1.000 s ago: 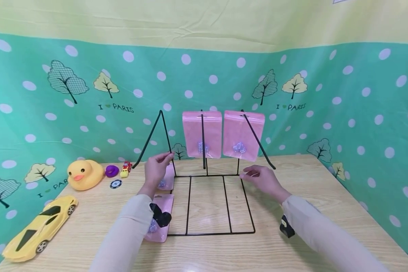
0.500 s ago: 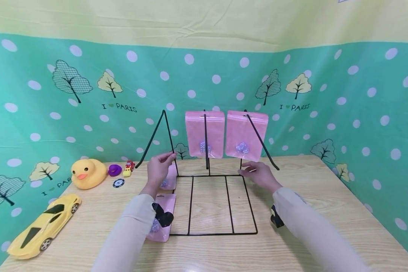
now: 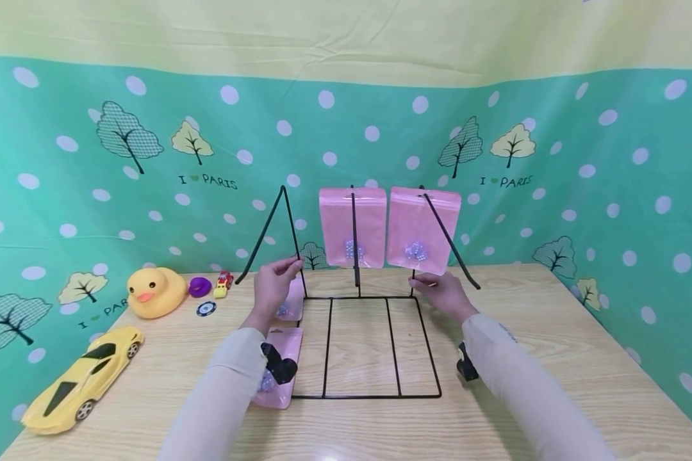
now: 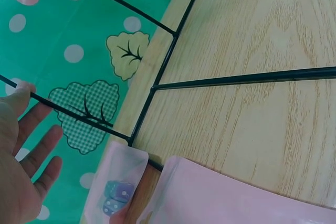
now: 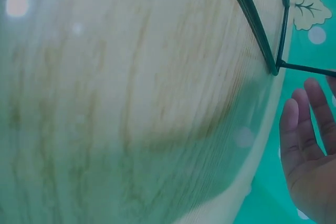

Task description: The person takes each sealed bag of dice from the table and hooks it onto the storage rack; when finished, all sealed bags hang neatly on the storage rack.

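Note:
A black wire display rack [image 3: 369, 397] stands on the table, its three hooks slanting toward me. Pink zip bags with pale purple dice hang from two of them: the middle bag [image 3: 336, 221] and the right bag [image 3: 408, 221]. The left hook [image 3: 258, 235] carries nothing. My left hand [image 3: 272, 287] pinches the rack's left upright between thumb and index finger; the other fingers spread loosely in the left wrist view. At the right upright, below the right bag, my right hand [image 3: 443, 298] holds the wire with its fingertips, partly hidden in the right wrist view.
Two more pink bags lie at the rack's left side, a far bag [image 3: 294, 302] and a near bag [image 3: 289, 346]. Further left are a yellow toy car [image 3: 83, 381], a rubber duck [image 3: 160, 298], a purple duck [image 3: 199, 287], a small toy car [image 3: 223, 285] and a chip [image 3: 205, 308].
My right hand has moved in from beside the rack's right rear corner to the right upright. The left hand stays on the left upright. The head view has shifted slightly.

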`<state>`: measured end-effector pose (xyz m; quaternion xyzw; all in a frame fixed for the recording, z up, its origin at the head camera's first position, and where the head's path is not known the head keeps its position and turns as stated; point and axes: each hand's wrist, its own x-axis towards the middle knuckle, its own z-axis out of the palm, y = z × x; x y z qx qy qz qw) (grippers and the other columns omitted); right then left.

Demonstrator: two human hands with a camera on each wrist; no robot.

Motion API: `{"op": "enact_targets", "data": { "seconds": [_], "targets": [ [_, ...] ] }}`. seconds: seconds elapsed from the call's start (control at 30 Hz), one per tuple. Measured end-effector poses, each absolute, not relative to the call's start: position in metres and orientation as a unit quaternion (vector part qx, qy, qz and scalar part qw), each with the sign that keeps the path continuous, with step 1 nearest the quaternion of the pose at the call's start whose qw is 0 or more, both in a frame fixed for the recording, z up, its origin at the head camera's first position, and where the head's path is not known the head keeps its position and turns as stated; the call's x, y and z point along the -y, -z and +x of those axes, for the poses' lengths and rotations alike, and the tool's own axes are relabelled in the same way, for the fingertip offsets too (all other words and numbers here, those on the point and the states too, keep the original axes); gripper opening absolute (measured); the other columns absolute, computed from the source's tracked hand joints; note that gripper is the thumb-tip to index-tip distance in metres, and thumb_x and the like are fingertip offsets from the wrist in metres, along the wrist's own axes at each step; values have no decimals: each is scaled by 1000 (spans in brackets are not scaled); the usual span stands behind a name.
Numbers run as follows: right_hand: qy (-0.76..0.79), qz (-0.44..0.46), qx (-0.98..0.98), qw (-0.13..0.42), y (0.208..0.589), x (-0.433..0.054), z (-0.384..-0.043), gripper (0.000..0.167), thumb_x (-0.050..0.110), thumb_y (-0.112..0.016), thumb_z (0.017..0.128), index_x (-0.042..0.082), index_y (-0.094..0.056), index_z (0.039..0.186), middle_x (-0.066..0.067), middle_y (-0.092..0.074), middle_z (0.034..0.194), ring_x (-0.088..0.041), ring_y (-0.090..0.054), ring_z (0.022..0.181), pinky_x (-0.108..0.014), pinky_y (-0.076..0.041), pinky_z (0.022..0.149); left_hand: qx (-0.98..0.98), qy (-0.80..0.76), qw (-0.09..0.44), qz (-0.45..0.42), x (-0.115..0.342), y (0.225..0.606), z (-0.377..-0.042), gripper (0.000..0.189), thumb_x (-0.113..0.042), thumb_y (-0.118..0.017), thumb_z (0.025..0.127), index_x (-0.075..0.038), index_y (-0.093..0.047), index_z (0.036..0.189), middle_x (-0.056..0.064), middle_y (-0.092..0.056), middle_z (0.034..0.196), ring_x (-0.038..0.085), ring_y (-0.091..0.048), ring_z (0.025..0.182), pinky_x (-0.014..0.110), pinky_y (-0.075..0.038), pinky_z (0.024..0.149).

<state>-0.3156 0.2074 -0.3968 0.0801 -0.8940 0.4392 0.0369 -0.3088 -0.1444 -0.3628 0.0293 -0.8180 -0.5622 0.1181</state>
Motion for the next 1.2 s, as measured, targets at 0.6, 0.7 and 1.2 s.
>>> {"op": "enact_targets", "data": {
  "seconds": [0.6, 0.7, 1.2],
  "targets": [
    [-460, 87, 883, 20, 400, -217, -326, 33, 26, -70, 99, 3, -70, 123, -17, -70, 123, -38, -63, 118, -49, -54, 96, 814, 568, 119, 26, 144, 366, -310, 31, -24, -63, 104, -7, -70, 129, 15, -69, 128, 30, -63, 114, 44, -51, 101],
    [-463, 91, 881, 9, 399, -219, -327, 34, 26, -70, 99, 3, -70, 123, -18, -70, 123, -38, -63, 117, -47, -55, 92, 811, 572, 120, 24, 144, 366, -310, 31, -24, -63, 104, -7, -70, 129, 15, -69, 128, 30, -63, 114, 44, -51, 101],
    [-476, 86, 875, -20, 397, -222, -331, 33, 27, -69, 99, 5, -71, 124, -18, -70, 119, -31, -65, 103, -38, -56, 78, 814, 569, 117, 27, 145, 367, -311, 31, -25, -62, 104, -8, -70, 129, 14, -69, 129, 30, -63, 115, 44, -51, 102]
  ]
}}
